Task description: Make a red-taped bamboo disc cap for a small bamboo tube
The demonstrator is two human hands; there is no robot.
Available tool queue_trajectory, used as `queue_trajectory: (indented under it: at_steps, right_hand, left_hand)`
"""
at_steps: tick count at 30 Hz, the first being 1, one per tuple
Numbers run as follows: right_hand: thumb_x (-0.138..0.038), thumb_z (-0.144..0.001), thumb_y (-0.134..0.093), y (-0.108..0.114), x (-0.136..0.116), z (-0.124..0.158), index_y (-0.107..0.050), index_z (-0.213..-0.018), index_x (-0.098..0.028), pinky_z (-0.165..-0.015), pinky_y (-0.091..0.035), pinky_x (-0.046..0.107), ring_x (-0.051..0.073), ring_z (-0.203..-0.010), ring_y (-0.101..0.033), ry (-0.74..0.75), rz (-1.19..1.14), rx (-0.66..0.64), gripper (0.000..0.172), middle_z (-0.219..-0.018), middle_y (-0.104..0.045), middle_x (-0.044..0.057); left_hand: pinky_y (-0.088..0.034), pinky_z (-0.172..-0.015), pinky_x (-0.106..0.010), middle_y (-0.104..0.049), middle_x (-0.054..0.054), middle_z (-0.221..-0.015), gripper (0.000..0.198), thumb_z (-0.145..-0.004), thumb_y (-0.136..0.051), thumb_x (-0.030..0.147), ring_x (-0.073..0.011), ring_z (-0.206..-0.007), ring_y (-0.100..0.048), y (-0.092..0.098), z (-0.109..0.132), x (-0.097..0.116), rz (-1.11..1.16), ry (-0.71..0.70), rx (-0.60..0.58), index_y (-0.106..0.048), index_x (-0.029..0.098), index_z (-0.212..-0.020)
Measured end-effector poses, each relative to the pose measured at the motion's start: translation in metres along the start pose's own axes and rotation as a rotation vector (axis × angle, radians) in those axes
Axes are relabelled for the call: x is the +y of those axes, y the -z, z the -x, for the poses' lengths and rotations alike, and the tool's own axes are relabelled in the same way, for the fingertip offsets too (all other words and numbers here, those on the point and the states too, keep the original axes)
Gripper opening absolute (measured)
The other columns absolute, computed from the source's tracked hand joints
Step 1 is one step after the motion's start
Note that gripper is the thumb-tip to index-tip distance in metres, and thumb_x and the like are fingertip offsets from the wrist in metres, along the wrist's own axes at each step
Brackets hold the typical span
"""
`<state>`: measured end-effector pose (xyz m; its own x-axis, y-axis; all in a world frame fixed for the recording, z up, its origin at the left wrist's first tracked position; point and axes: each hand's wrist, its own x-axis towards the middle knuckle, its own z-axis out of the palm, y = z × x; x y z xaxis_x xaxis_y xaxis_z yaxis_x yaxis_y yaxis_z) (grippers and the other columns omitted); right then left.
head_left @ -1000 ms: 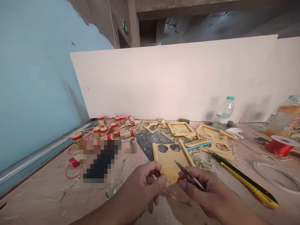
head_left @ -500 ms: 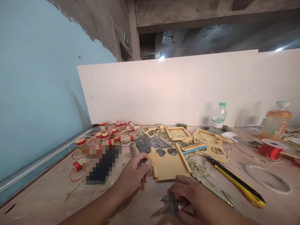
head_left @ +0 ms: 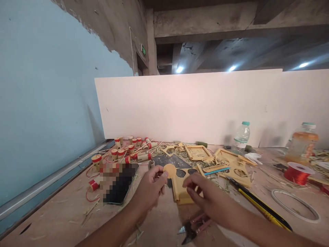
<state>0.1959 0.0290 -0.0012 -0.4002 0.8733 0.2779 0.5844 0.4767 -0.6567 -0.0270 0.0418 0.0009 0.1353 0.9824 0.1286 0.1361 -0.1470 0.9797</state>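
Tan round wooden disc [head_left: 170,170] sits pinched between thumb and fingertips of left hand [head_left: 150,187], held just above the near-left corner of the yellow wooden panel with round cut-outs [head_left: 185,187]. Right hand [head_left: 205,199] now empty, fingers loosely spread, hovering over the panel's near edge. Small pink-handled scissors [head_left: 194,228], held by that hand a second ago, lie on the plywood bench [head_left: 51,219] just near of the panel. So cutting looks finished; the disc has moved left, toward the panel. Yellow-black utility knife [head_left: 259,206] lies right of the panel; red thread spool [head_left: 296,172] far right.
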Motion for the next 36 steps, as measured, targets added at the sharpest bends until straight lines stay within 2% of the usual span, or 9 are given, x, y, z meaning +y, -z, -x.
queue_trajectory:
  at_steps: [2, 8, 12, 16, 20, 24, 27, 30, 36]
  right_hand:
    - [-0.030, -0.108, -0.066, -0.002, 0.003, -0.034, -0.071, -0.110, -0.019, -0.087, -0.060, 0.042, 0.023, -0.094, -0.072, 0.015, 0.006, 0.001, 0.013, -0.103, -0.073, 0.004]
    - [-0.037, -0.107, -0.071, -0.016, -0.001, -0.132, -0.067, -0.137, -0.019, -0.090, -0.065, 0.047, 0.026, -0.106, -0.075, 0.024, -0.036, -0.083, 0.034, -0.133, -0.072, 0.010]
    - [-0.034, -0.106, -0.073, -0.023, -0.011, -0.157, -0.069, -0.135, -0.019, -0.093, -0.064, 0.049, 0.028, -0.111, -0.074, 0.158, -0.009, -0.304, 0.033, -0.136, -0.072, 0.010]
    - [-0.034, -0.105, -0.074, -0.028, -0.012, -0.161, -0.071, -0.132, -0.018, -0.091, -0.065, 0.047, 0.028, -0.109, -0.075, 0.223, 0.049, -0.482, 0.031, -0.132, -0.073, 0.008]
    - [-0.035, -0.105, -0.074, -0.028, -0.007, -0.148, -0.072, -0.129, -0.018, -0.091, -0.065, 0.047, 0.029, -0.108, -0.075, 0.176, 0.083, -0.448, 0.029, -0.131, -0.074, 0.007]
    - [-0.035, -0.106, -0.073, -0.016, -0.007, -0.114, -0.072, -0.126, -0.018, -0.089, -0.065, 0.045, 0.026, -0.104, -0.075, 0.076, 0.021, -0.274, 0.026, -0.127, -0.075, 0.007]
    - [-0.036, -0.107, -0.071, -0.002, -0.007, -0.073, -0.073, -0.106, -0.016, -0.072, -0.064, 0.035, 0.017, -0.077, -0.074, -0.020, -0.107, -0.120, 0.020, -0.096, -0.076, 0.001]
    - [-0.049, -0.106, -0.067, 0.011, -0.007, -0.029, -0.063, -0.086, -0.021, -0.050, -0.049, 0.024, 0.014, -0.058, -0.066, -0.099, -0.247, 0.031, 0.035, -0.069, -0.063, -0.005]
    - [-0.057, -0.104, -0.065, 0.028, -0.009, 0.023, -0.044, -0.094, -0.029, -0.054, -0.047, 0.023, 0.014, -0.058, -0.056, -0.139, -0.400, 0.268, 0.036, -0.067, -0.055, -0.010]
  left_hand:
    - [-0.033, -0.052, -0.022, -0.050, 0.007, -0.061, 0.038, -0.089, -0.064, 0.056, -0.0108, -0.052, -0.043, 0.002, -0.001, 0.001, -0.003, -0.029, 0.019, -0.052, 0.023, -0.075]
    - [-0.028, -0.052, -0.025, -0.040, 0.009, -0.057, 0.040, -0.092, -0.058, 0.058, -0.0123, -0.052, -0.035, 0.004, -0.004, 0.003, 0.003, -0.080, 0.053, -0.046, 0.025, -0.073]
    - [-0.030, -0.055, -0.027, -0.042, 0.008, -0.059, 0.037, -0.096, -0.056, 0.056, -0.0136, -0.055, -0.037, 0.004, -0.003, 0.004, -0.017, -0.123, 0.061, -0.051, 0.024, -0.078]
    - [-0.032, -0.059, -0.027, -0.044, 0.007, -0.063, 0.035, -0.102, -0.053, 0.050, -0.0148, -0.058, -0.038, 0.006, 0.001, 0.004, -0.053, -0.149, 0.058, -0.053, 0.023, -0.080]
    - [-0.034, -0.063, -0.027, -0.045, 0.005, -0.069, 0.035, -0.106, -0.051, 0.047, -0.0157, -0.064, -0.042, 0.004, 0.005, 0.001, -0.085, -0.159, 0.026, -0.053, 0.022, -0.081]
    - [-0.040, -0.071, -0.028, -0.059, 0.001, -0.083, 0.033, -0.107, -0.050, 0.046, -0.0189, -0.078, -0.054, 0.001, 0.008, 0.004, -0.131, -0.172, -0.009, -0.060, 0.021, -0.089]
    - [-0.041, -0.072, -0.029, -0.065, -0.001, -0.088, 0.025, -0.103, -0.054, 0.041, -0.0207, -0.081, -0.058, 0.002, 0.012, 0.013, -0.188, -0.177, -0.018, -0.064, 0.021, -0.093]
    - [-0.040, -0.072, -0.030, -0.066, -0.001, -0.088, 0.013, -0.095, -0.062, 0.033, -0.0209, -0.080, -0.059, 0.003, 0.016, 0.025, -0.237, -0.187, -0.013, -0.066, 0.021, -0.091]
    - [-0.048, -0.083, -0.031, -0.072, -0.002, -0.093, 0.014, -0.091, -0.067, 0.036, -0.0230, -0.093, -0.070, 0.002, 0.003, 0.032, -0.134, -0.131, -0.026, -0.062, 0.023, -0.091]
